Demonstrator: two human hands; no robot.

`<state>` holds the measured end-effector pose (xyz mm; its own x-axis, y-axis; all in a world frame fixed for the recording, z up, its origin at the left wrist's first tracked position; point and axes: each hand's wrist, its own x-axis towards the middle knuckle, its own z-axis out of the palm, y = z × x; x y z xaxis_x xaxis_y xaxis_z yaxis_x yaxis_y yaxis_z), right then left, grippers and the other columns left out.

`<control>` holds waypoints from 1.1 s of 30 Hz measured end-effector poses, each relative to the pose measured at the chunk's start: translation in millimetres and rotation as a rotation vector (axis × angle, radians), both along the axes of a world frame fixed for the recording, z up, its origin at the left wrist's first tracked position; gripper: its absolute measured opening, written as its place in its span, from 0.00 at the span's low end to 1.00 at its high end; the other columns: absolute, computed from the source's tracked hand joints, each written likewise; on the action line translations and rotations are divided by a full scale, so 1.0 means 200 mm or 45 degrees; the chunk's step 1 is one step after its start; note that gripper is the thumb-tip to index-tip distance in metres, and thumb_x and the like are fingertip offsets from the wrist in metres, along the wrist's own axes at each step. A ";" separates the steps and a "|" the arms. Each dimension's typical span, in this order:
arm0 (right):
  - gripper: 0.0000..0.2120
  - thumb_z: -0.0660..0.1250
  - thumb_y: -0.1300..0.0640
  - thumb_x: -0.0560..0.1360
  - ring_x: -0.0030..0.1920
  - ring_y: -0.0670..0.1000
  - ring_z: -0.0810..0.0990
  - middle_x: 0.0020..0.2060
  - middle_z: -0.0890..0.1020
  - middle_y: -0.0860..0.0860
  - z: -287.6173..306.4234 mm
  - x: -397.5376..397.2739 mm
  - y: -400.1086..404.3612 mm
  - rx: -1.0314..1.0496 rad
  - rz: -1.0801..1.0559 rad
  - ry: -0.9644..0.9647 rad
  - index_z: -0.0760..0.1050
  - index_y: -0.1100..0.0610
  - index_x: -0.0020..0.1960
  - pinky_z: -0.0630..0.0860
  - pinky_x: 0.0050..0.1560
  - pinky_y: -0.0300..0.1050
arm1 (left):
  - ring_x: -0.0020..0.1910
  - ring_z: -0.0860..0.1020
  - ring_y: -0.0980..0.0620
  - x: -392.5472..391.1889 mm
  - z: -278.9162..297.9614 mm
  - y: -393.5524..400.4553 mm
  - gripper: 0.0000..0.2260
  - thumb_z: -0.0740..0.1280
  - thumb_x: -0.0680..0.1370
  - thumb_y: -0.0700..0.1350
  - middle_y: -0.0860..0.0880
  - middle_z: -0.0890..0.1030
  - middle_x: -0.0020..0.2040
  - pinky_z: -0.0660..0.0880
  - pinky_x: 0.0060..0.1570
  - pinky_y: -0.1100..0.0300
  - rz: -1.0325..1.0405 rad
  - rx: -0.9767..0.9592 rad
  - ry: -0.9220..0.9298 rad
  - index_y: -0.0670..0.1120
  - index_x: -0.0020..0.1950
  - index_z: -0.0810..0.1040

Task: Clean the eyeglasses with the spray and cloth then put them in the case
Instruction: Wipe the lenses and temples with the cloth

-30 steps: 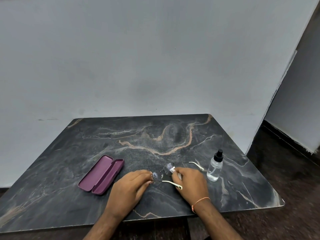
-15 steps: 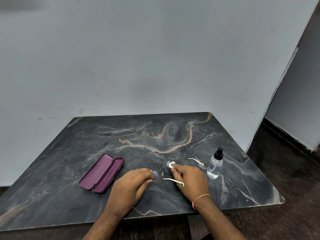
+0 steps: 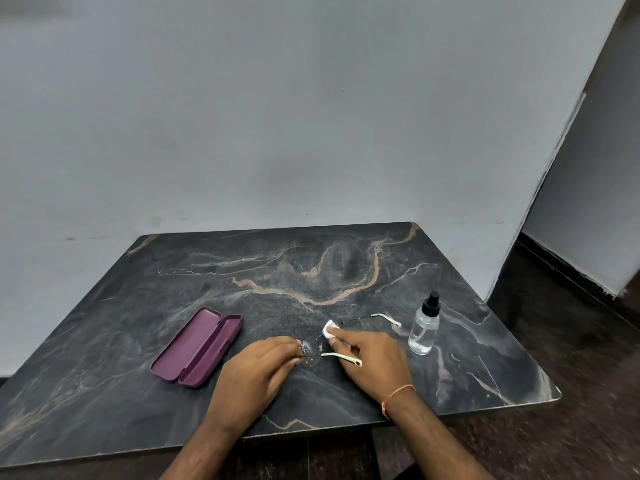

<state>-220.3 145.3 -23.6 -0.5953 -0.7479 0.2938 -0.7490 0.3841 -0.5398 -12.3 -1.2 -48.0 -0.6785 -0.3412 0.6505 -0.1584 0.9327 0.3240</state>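
Low in the centre of the frame, the eyeglasses (image 3: pixel 313 348) lie on the dark marble table (image 3: pixel 138 341) between the two hands, their cream-tipped temples stretching toward the right. The left hand (image 3: pixel 256 368) pinches the frame at the nearer lens, fingers curled around its edge. The right hand (image 3: pixel 372 356) pinches a small white cloth (image 3: pixel 329 330) and presses it onto the farther lens; an orange thread circles that wrist. Right of the glasses, near but apart from them, the clear spray bottle (image 3: pixel 424 325) with a black cap stands upright on the table. To the left of the hands, the purple case (image 3: pixel 198 346) lies open, lid folded back, its hollow inside facing up. A grey wall (image 3: pixel 277 116) fills the upper frame.
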 end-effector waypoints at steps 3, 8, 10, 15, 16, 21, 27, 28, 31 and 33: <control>0.13 0.65 0.32 0.78 0.41 0.41 0.83 0.38 0.86 0.34 -0.01 0.00 0.01 -0.061 0.042 -0.030 0.81 0.26 0.61 0.74 0.37 0.36 | 0.61 0.84 0.63 0.00 0.00 0.00 0.10 0.68 0.85 0.55 0.63 0.87 0.62 0.72 0.67 0.73 0.006 0.000 -0.004 0.55 0.59 0.88; 0.15 0.62 0.35 0.81 0.45 0.47 0.86 0.39 0.87 0.44 -0.01 -0.01 -0.01 0.001 -0.073 0.041 0.81 0.31 0.65 0.81 0.44 0.48 | 0.61 0.84 0.63 0.00 0.00 0.01 0.10 0.68 0.85 0.55 0.63 0.87 0.62 0.74 0.67 0.72 -0.005 -0.010 -0.003 0.55 0.59 0.88; 0.15 0.63 0.33 0.80 0.48 0.46 0.86 0.44 0.89 0.42 -0.01 -0.01 -0.01 0.007 -0.044 0.034 0.80 0.28 0.64 0.80 0.44 0.46 | 0.61 0.84 0.63 0.00 0.01 0.01 0.11 0.68 0.85 0.55 0.63 0.87 0.62 0.74 0.66 0.71 -0.002 -0.009 0.000 0.55 0.59 0.88; 0.15 0.63 0.31 0.77 0.47 0.44 0.85 0.44 0.83 0.31 0.01 0.01 0.01 -0.052 0.025 0.013 0.77 0.23 0.62 0.71 0.38 0.36 | 0.61 0.84 0.62 0.00 0.01 0.01 0.11 0.67 0.85 0.56 0.62 0.87 0.62 0.75 0.66 0.71 0.007 -0.022 -0.009 0.54 0.59 0.88; 0.15 0.62 0.32 0.78 0.45 0.45 0.85 0.42 0.83 0.33 0.01 0.01 0.01 -0.047 0.008 0.020 0.78 0.24 0.63 0.72 0.38 0.38 | 0.61 0.84 0.62 0.00 0.01 0.01 0.11 0.68 0.85 0.56 0.62 0.87 0.62 0.74 0.66 0.72 0.007 -0.023 -0.012 0.54 0.59 0.88; 0.17 0.60 0.36 0.81 0.47 0.51 0.86 0.42 0.88 0.46 0.00 0.00 -0.01 0.053 -0.108 0.083 0.83 0.37 0.62 0.81 0.46 0.49 | 0.61 0.84 0.63 0.00 0.01 0.01 0.10 0.68 0.85 0.55 0.63 0.86 0.62 0.75 0.65 0.71 0.003 -0.021 -0.012 0.55 0.59 0.88; 0.19 0.59 0.31 0.76 0.41 0.47 0.85 0.36 0.86 0.43 0.00 0.00 0.01 0.038 -0.027 -0.003 0.84 0.35 0.57 0.79 0.42 0.47 | 0.60 0.84 0.63 0.00 0.01 0.01 0.10 0.68 0.85 0.55 0.63 0.86 0.63 0.74 0.65 0.73 0.006 0.000 -0.006 0.55 0.59 0.88; 0.18 0.59 0.32 0.76 0.40 0.46 0.84 0.33 0.84 0.43 0.00 0.00 0.01 0.034 -0.004 -0.003 0.83 0.34 0.58 0.80 0.42 0.47 | 0.60 0.84 0.63 0.00 0.01 0.01 0.09 0.68 0.85 0.55 0.63 0.86 0.63 0.73 0.66 0.73 0.004 0.001 -0.005 0.55 0.59 0.88; 0.17 0.59 0.34 0.79 0.40 0.48 0.84 0.32 0.82 0.45 0.01 0.00 0.00 0.034 -0.018 0.025 0.82 0.35 0.61 0.80 0.41 0.49 | 0.60 0.84 0.63 0.00 0.00 0.01 0.09 0.68 0.85 0.54 0.63 0.86 0.63 0.73 0.66 0.74 0.001 -0.008 -0.006 0.55 0.59 0.88; 0.20 0.56 0.33 0.78 0.42 0.51 0.85 0.35 0.85 0.46 0.00 -0.01 0.00 0.042 -0.067 0.024 0.82 0.39 0.58 0.81 0.43 0.50 | 0.60 0.85 0.62 0.00 0.00 0.01 0.10 0.68 0.85 0.55 0.62 0.87 0.63 0.74 0.65 0.73 0.008 -0.013 -0.002 0.55 0.59 0.88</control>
<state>-221.3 144.8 -22.7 -0.6287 -0.7252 0.2806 -0.7371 0.4408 -0.5123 -12.4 -0.1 -47.7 -0.6775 -0.3390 0.6528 -0.1652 0.9349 0.3141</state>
